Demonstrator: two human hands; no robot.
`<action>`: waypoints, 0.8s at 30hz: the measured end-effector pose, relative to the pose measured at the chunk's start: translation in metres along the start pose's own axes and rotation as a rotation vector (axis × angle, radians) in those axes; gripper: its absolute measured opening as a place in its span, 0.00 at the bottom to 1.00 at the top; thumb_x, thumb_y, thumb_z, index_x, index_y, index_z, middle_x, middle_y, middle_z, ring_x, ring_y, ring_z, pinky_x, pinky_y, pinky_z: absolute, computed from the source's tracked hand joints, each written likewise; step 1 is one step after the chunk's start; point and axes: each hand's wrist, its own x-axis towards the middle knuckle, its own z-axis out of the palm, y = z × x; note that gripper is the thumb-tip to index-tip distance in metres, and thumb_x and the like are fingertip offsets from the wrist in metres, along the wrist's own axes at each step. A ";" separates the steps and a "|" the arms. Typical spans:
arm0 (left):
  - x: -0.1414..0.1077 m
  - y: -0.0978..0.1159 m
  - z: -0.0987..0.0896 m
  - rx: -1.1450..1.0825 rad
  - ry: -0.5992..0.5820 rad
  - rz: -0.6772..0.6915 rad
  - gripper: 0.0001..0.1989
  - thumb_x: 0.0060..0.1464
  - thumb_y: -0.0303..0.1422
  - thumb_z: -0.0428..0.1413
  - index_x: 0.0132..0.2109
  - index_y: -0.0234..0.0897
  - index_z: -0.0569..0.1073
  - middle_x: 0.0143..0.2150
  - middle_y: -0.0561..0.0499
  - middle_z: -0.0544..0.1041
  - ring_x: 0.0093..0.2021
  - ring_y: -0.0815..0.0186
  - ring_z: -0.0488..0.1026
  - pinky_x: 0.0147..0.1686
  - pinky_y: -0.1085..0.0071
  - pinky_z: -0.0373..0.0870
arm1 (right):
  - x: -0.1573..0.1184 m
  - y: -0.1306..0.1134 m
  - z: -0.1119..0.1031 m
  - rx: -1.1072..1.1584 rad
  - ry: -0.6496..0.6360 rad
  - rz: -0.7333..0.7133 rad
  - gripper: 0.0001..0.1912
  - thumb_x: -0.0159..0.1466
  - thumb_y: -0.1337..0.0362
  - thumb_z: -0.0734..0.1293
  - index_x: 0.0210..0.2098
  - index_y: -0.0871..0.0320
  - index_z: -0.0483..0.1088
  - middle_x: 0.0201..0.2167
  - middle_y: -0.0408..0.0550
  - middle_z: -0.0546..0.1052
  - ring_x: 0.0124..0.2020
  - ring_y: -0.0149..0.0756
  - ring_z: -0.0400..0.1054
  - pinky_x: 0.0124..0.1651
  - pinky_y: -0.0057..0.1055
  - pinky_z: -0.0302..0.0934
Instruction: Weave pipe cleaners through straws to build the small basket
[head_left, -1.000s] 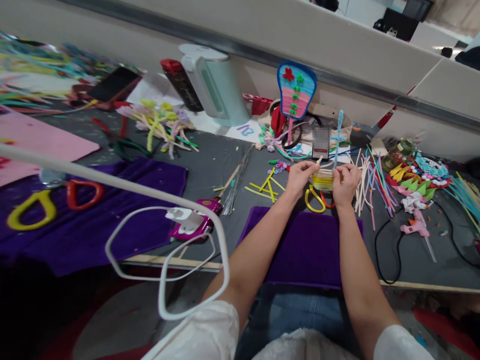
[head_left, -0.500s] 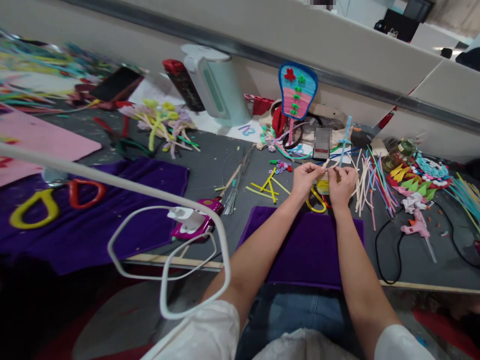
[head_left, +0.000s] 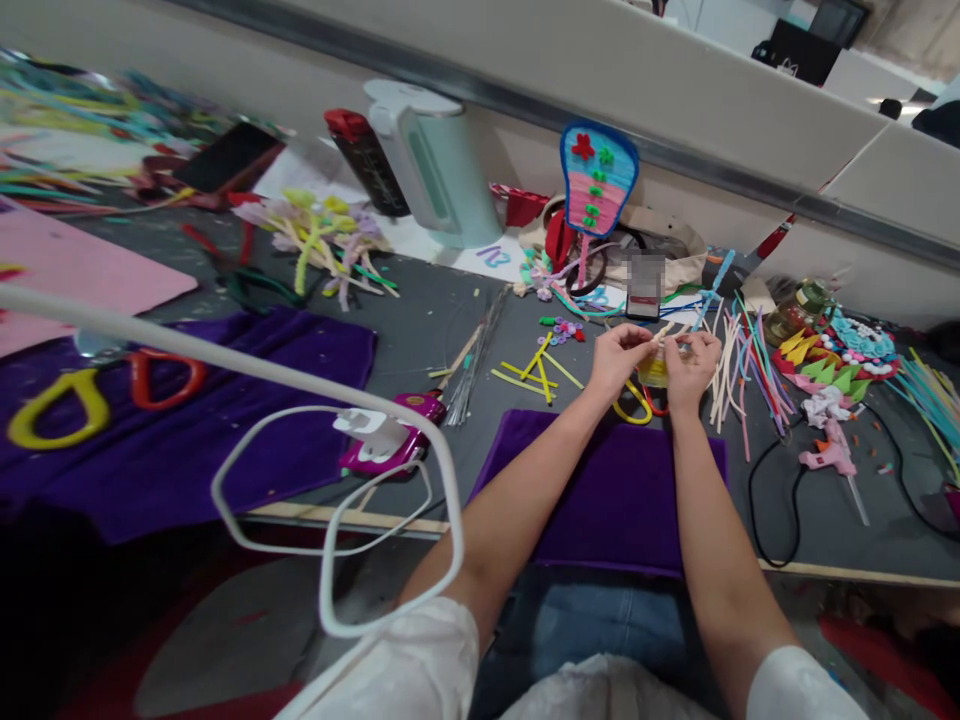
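2 hands in close: the left hand (head_left: 621, 355) pinches what looks like a pale strip (head_left: 663, 331), while the right hand (head_left: 691, 362) grips the yellow piece (head_left: 652, 374), probably steadying it. That piece sits between them over the scissors (head_left: 637, 420), blue stem (head_left: 721, 278) tilting away, likely leaving fingers room. The fan (head_left: 600, 190) stands by the wall, seemingly clear of elbows.

White short-sleeve top (head_left: 615, 690), fabric loose and creased at the front. Left sleeve (head_left: 427, 655): white, wrinkled, plain. Right sleeve (head_left: 806, 688): same white, smoother, partly out of view. Trousers (head_left: 581, 612) are blue denim, pale seam line running lengthwise. Forearms (head_left: 551, 480) bare below the sleeves; left hand (head_left: 619, 357) and right hand (head_left: 690, 368) bare too.
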 end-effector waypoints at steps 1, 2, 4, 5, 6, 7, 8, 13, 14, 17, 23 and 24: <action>0.001 0.000 -0.001 0.008 0.024 0.017 0.11 0.37 0.32 0.68 0.28 0.34 0.76 0.25 0.52 0.74 0.25 0.71 0.67 0.28 0.74 0.64 | -0.001 -0.002 -0.001 -0.023 -0.007 -0.041 0.09 0.61 0.58 0.65 0.32 0.57 0.73 0.39 0.49 0.65 0.45 0.39 0.63 0.53 0.40 0.60; 0.001 0.000 -0.001 0.018 0.044 0.033 0.10 0.37 0.32 0.68 0.28 0.34 0.76 0.25 0.52 0.74 0.25 0.71 0.67 0.27 0.74 0.63 | -0.002 -0.005 -0.003 -0.046 -0.019 -0.084 0.09 0.61 0.58 0.65 0.32 0.57 0.74 0.39 0.49 0.65 0.45 0.40 0.63 0.53 0.40 0.59; 0.003 0.000 -0.003 0.044 0.067 0.059 0.10 0.37 0.31 0.68 0.28 0.34 0.76 0.25 0.52 0.74 0.25 0.71 0.67 0.27 0.74 0.63 | -0.003 -0.010 -0.006 -0.097 -0.049 -0.174 0.09 0.61 0.59 0.66 0.32 0.57 0.75 0.40 0.50 0.65 0.47 0.41 0.62 0.53 0.41 0.58; 0.003 0.000 -0.003 0.063 0.069 0.070 0.09 0.37 0.31 0.67 0.28 0.34 0.76 0.25 0.52 0.75 0.25 0.71 0.67 0.28 0.74 0.63 | -0.003 -0.012 -0.008 -0.127 -0.066 -0.220 0.09 0.62 0.59 0.66 0.32 0.56 0.76 0.40 0.51 0.65 0.47 0.42 0.61 0.53 0.41 0.58; 0.003 0.000 -0.004 0.088 0.062 0.081 0.09 0.38 0.31 0.67 0.29 0.34 0.76 0.26 0.52 0.75 0.26 0.71 0.68 0.28 0.74 0.63 | -0.003 -0.014 -0.011 -0.162 -0.080 -0.265 0.09 0.62 0.59 0.66 0.33 0.55 0.77 0.41 0.51 0.66 0.47 0.42 0.61 0.53 0.42 0.57; 0.003 0.001 -0.004 0.118 0.049 0.096 0.08 0.39 0.31 0.66 0.29 0.34 0.76 0.26 0.52 0.75 0.26 0.70 0.68 0.29 0.74 0.64 | -0.003 -0.016 -0.013 -0.200 -0.089 -0.310 0.09 0.62 0.60 0.66 0.33 0.55 0.77 0.41 0.51 0.66 0.47 0.42 0.61 0.53 0.42 0.57; 0.002 0.001 -0.003 0.150 0.032 0.114 0.07 0.40 0.32 0.65 0.29 0.34 0.77 0.26 0.52 0.76 0.26 0.70 0.68 0.30 0.74 0.64 | -0.002 -0.017 -0.016 -0.240 -0.093 -0.354 0.09 0.62 0.60 0.66 0.34 0.54 0.78 0.40 0.51 0.67 0.46 0.42 0.61 0.53 0.43 0.56; -0.006 0.005 0.005 0.228 -0.076 0.220 0.04 0.44 0.31 0.62 0.29 0.34 0.77 0.27 0.51 0.76 0.27 0.70 0.69 0.30 0.73 0.65 | 0.006 -0.022 -0.030 -0.379 -0.119 -0.480 0.09 0.63 0.62 0.65 0.34 0.53 0.77 0.39 0.50 0.68 0.45 0.42 0.61 0.52 0.43 0.53; -0.009 0.005 0.008 0.217 -0.096 0.225 0.04 0.44 0.31 0.62 0.29 0.34 0.77 0.27 0.51 0.76 0.27 0.70 0.69 0.31 0.73 0.65 | 0.008 -0.023 -0.032 -0.389 -0.134 -0.489 0.09 0.63 0.62 0.64 0.34 0.53 0.77 0.39 0.50 0.68 0.45 0.42 0.61 0.52 0.43 0.53; -0.014 0.005 0.015 0.129 -0.125 0.165 0.06 0.43 0.31 0.63 0.30 0.34 0.77 0.27 0.52 0.76 0.28 0.70 0.70 0.31 0.73 0.66 | 0.013 -0.026 -0.036 -0.379 -0.163 -0.503 0.09 0.64 0.62 0.64 0.33 0.54 0.76 0.38 0.50 0.68 0.45 0.42 0.60 0.52 0.44 0.53; -0.006 -0.002 0.010 -0.227 0.005 -0.099 0.12 0.35 0.31 0.68 0.30 0.34 0.76 0.27 0.53 0.76 0.26 0.72 0.70 0.31 0.75 0.67 | 0.017 -0.023 -0.037 -0.215 -0.046 -0.359 0.12 0.66 0.56 0.63 0.38 0.56 0.74 0.42 0.53 0.69 0.49 0.43 0.62 0.55 0.44 0.56; -0.002 -0.002 0.006 -0.270 0.039 -0.137 0.13 0.34 0.31 0.69 0.31 0.33 0.76 0.27 0.53 0.76 0.25 0.73 0.70 0.30 0.75 0.67 | 0.019 -0.019 -0.037 -0.181 0.017 -0.299 0.13 0.66 0.56 0.62 0.40 0.57 0.73 0.43 0.54 0.69 0.50 0.44 0.62 0.56 0.44 0.56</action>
